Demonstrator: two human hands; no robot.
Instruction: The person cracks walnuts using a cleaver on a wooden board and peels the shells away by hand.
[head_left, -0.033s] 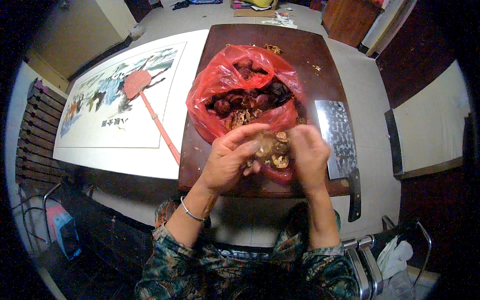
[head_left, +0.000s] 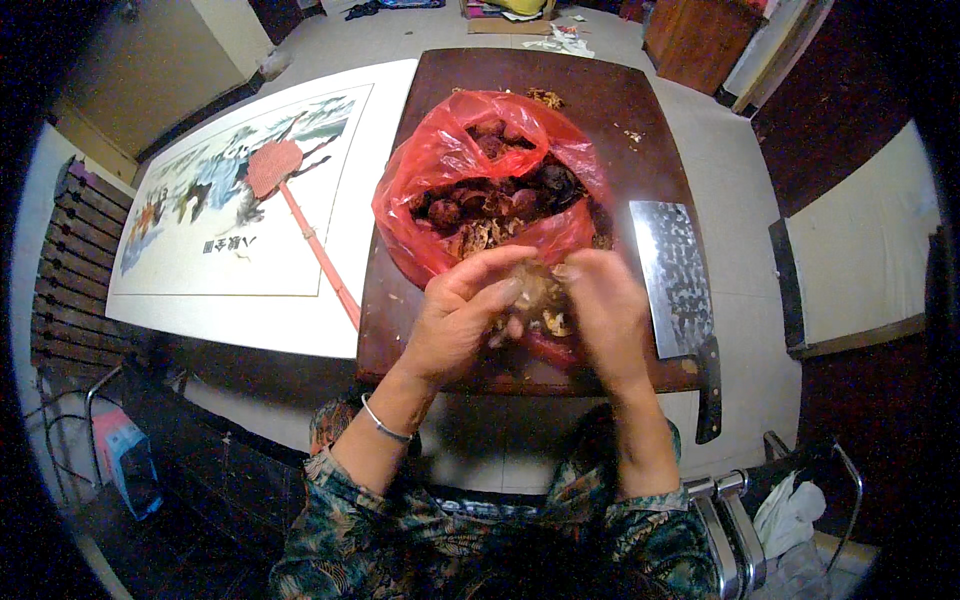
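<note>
My left hand (head_left: pixel 450 315) has thumb and fingers closed round a brown, rough-looking walnut (head_left: pixel 537 287), above the table's near part. Right beside it, my right hand (head_left: pixel 605 305) is curled, with its fingertips against the walnut's right side; it is slightly blurred, and what lies in its pinch is hidden. Just beyond both hands lies a red plastic bag (head_left: pixel 410 215), its mouth spread. Dark round nuts (head_left: pixel 520 203) and broken shells (head_left: pixel 487 235) fill it. More pale shell pieces (head_left: pixel 557 322) show below the held walnut, partly covered by my hands.
A cleaver (head_left: pixel 672 270) lies at the dark table's (head_left: pixel 630 90) right edge, its black handle overhanging the near side. Left of the bag, a pink fly swatter (head_left: pixel 300 215) rests on a white painted board (head_left: pixel 335 325). Shell crumbs (head_left: pixel 545 97) lie at the far side.
My right hand has moved left, its fingers now up against the walnut and over some shell pieces. My left hand has hardly moved.
</note>
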